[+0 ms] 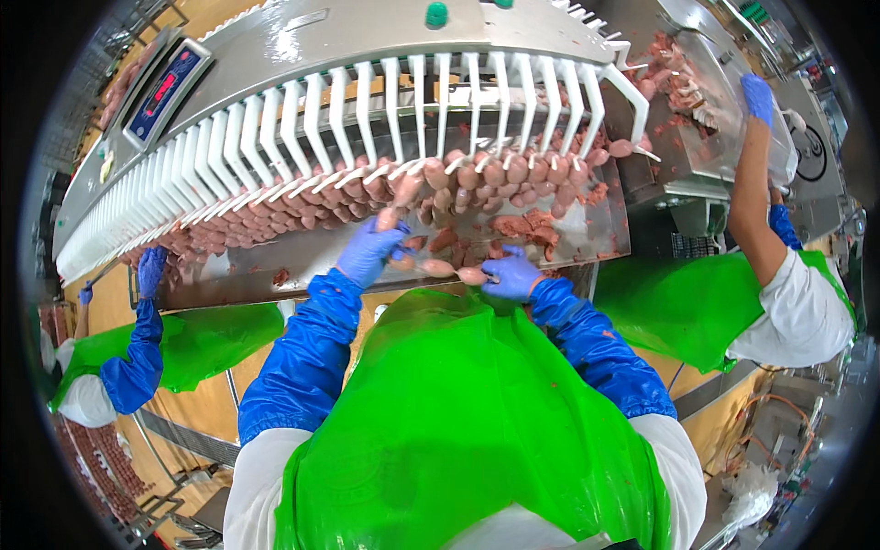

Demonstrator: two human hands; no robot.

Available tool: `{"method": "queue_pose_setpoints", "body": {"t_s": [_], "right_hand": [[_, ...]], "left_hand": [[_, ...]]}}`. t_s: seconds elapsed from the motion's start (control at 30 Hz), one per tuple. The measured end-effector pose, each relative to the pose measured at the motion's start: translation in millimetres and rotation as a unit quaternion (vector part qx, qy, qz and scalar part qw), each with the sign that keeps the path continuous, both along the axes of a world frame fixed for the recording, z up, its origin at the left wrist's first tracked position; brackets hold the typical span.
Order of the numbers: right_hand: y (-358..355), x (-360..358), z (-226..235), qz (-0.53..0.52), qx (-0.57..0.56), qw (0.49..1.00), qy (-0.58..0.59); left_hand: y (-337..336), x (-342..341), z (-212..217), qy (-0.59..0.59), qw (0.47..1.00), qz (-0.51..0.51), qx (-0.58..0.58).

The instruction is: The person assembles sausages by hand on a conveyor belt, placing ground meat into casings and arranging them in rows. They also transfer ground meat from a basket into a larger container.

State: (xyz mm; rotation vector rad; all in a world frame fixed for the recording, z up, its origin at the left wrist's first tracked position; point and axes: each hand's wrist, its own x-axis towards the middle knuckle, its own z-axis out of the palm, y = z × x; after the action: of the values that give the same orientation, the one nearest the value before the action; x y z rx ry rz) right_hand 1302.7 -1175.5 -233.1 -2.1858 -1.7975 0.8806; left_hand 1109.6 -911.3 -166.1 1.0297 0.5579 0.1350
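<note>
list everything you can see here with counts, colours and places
hooks: many, white, across the table
sausages: many, pink, hanging from the hooks
strand: one, pink, between the person's hands
scraps: several, reddish, on the table
table: one, steel, centre
display: one, blue with red digits, upper left
meat: one heap, pinkish-red, upper right
co-workers: two, green aprons, left and right
floor: one, tan, below
apron: one, green, bottom centre
sleeves: two, blue, on the forearms
left fingers: violet-gloved, on the strand
right fingers: violet-gloved, at its end
</note>
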Motion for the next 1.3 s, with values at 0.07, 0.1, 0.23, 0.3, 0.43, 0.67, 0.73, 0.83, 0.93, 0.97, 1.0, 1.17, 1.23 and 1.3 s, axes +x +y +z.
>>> {"method": "queue_pose_setpoints", "body": {"t_s": [0.07,0.1,0.23,0.3,0.43,0.67,0.73,0.83,0.93,0.97,1.0,1.17,1.23,1.3], "right_hand": [[-19,26,1,-0.027,-0.02,0.999,-0.043],[-31,40,2,-0.04,-0.03,0.997,-0.065],[-79,104,10,-0.126,-0.05,0.987,-0.082],[-83,118,23,-0.182,-0.09,0.978,-0.041],[-74,115,45,-0.231,-0.049,0.963,0.131],[-10,65,117,-0.073,0.021,0.967,0.244],[5,49,141,-0.068,0.03,0.966,0.247],[15,43,142,-0.065,0.153,0.97,0.18],[16,49,128,-0.113,0.162,0.938,0.284],[17,51,115,-0.118,0.192,0.923,0.312],[21,48,102,-0.108,0.194,0.91,0.351],[88,25,49,-0.175,0.339,0.866,0.323],[112,20,26,-0.213,0.378,0.864,0.257],[123,15,18,-0.339,0.371,0.851,0.152]], "left_hand": [[14,-3,1,-0.015,1.0,0.026,0.005],[21,-4,4,-0.026,0.999,0.033,0.008],[35,6,24,-0.019,0.995,0.022,0.093],[36,10,26,-0.017,0.994,0.034,0.106],[25,17,-4,0.046,0.977,0.065,0.199],[-96,60,30,-0.092,0.872,-0.102,0.47],[-109,79,40,-0.13,0.881,-0.197,0.41],[-108,83,28,-0.04,0.931,-0.285,0.225],[-97,68,40,-0.003,0.947,-0.268,0.177],[-92,62,44,0.036,0.957,-0.24,0.161],[-86,53,45,0.078,0.964,-0.209,0.146],[-41,28,53,0.151,0.934,-0.128,0.297],[-37,39,83,0.212,0.907,-0.14,0.335],[-36,48,100,0.232,0.881,-0.172,0.376]]}}
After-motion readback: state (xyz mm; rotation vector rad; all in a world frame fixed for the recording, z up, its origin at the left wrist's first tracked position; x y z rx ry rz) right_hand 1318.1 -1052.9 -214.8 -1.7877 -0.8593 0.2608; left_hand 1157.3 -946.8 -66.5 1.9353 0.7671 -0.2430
